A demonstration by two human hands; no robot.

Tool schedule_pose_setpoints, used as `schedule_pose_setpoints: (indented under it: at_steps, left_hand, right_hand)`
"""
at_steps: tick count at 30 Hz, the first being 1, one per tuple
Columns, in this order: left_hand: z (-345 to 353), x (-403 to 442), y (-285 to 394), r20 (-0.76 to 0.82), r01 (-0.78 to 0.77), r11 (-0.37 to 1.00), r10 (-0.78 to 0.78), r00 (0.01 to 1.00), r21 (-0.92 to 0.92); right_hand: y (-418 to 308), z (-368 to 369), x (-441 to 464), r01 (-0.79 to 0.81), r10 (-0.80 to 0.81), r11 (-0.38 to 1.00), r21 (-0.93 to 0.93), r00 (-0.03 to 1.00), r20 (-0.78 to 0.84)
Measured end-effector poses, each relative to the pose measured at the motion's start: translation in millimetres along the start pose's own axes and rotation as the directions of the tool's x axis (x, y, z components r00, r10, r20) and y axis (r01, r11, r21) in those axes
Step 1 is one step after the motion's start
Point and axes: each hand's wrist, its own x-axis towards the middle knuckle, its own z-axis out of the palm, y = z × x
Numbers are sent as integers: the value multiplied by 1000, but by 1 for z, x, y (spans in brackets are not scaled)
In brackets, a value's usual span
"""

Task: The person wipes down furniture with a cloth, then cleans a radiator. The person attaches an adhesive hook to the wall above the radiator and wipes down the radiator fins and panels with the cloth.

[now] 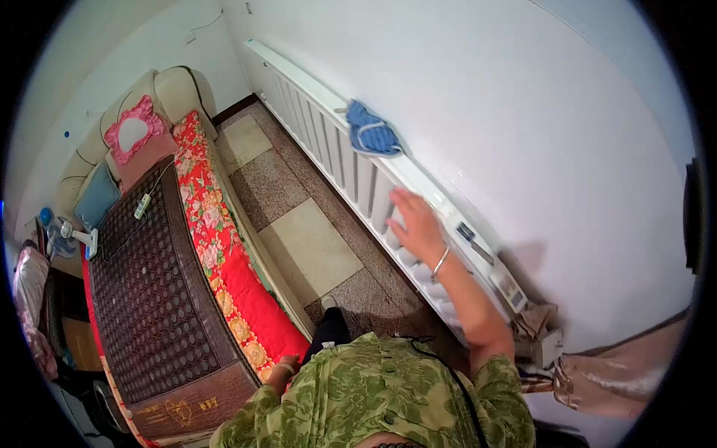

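1. I look down through the head camera at a person in a green leaf-patterned shirt [373,388], standing in the aisle between a bed and a radiator.
2. The right hand [420,228] reaches forward over the white radiator [317,119], with its fingers extended and the thumb held apart. I cannot tell whether it touches the metal. A silver bracelet [441,263] circles that wrist.
3. The left hand [290,361] is low beside the bed, near the edge of the red floral quilt [213,254]. It is mostly hidden, so I cannot tell whether it is open or closed.
4. The radiator runs along the white wall [538,134]. On its top, beyond the right fingertips and apart from them, rests a blue quilted fabric item [373,134] with pale trim.
5. Nearer the person, by the right forearm, I see a dark, slim object [475,243] on the radiator top. Past it is crumpled brown material [534,321], beside a shiny beige cloth [620,373].
6. On the bed, a brown mat [160,299] with rows of dark discs lies over the quilt. A pink frilled pillow [134,133] and a blue cushion [98,198] sit near the headboard.
7. Pale and speckled brown tiles [310,246] cover the floor.
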Motion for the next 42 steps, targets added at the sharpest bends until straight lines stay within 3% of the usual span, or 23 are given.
schedule_pose_setpoints:
  at_steps: [3, 4, 6, 9, 10, 12, 16, 20, 26, 29, 31, 34, 35, 36, 37, 38, 39, 40, 42]
  left_hand:
    - [-11, 31, 50, 1, -106, 968, 109, 994, -226]
    - [-18, 36, 67, -10, -132, 933, 137, 991, -335]
    - [-37, 45, 94, -55, -167, 816, 165, 985, -553]
    - [-73, 49, 108, -152, -187, 610, 108, 982, -770]
    - [-86, 53, 107, -175, -153, 518, 6, 984, -841]
    - [-108, 66, 82, -181, -114, 522, -79, 980, -846]
    - [-141, 91, 20, -165, 4, 468, -320, 933, -884]
    - [-148, 118, 45, -86, 50, 411, -306, 948, -910]
    - [-153, 168, 171, 27, -13, 535, 66, 997, -845]
    - [-180, 136, 246, -80, -94, 641, 51, 996, -762]
    - [-207, 132, 273, -81, -90, 647, 43, 996, -757]
    - [-248, 133, 299, -120, -73, 764, -6, 993, -641]
    - [-263, 156, 282, -160, -345, 900, 312, 936, -267]
    - [-277, 167, 273, -52, -575, 806, 586, 809, 145]
    - [-284, 162, 283, -52, -564, 811, 577, 815, 155]
    - [-285, 153, 304, -257, -424, 873, 364, 895, -241]
    - [-286, 143, 322, -346, -287, 730, 74, 935, -621]
    - [-291, 128, 338, -341, -289, 627, 39, 939, -723]
    - [-303, 137, 335, -350, -290, 584, 11, 937, -758]
  right_hand:
    - [21, 17, 87, 77, -86, 986, -145, 995, -53]
    - [31, 26, 115, 98, -104, 985, -142, 994, -37]
    - [52, 50, 161, 80, -93, 941, -329, 995, -25]
    - [98, 93, 199, 71, -67, 982, -173, 997, 28]
    - [99, 105, 209, 80, -74, 983, -164, 996, 42]
    - [102, 121, 221, 67, -54, 941, -331, 997, 49]
    - [105, 143, 257, 83, -83, 951, -299, 996, 11]
    - [105, 173, 318, 68, -63, 960, -271, 998, 24]
    - [108, 228, 420, 93, -88, 961, -262, 996, 31]
    - [106, 255, 473, 48, -24, 959, -278, 996, 91]
    - [102, 272, 508, 49, -16, 959, -279, 993, 119]
    - [98, 296, 558, 2, 56, 958, -287, 980, 193]
    - [98, 305, 573, 0, 53, 963, -269, 980, 190]
    - [100, 313, 587, 14, 29, 968, -252, 985, 167]
    - [102, 321, 596, 23, 12, 971, -239, 989, 145]
    - [102, 328, 602, 15, 21, 973, -232, 989, 149]
    - [101, 332, 608, 10, 23, 972, -236, 990, 137]
    - [99, 333, 614, 9, 23, 970, -242, 992, 127]
    - [98, 330, 612, 11, 24, 973, -230, 989, 146]
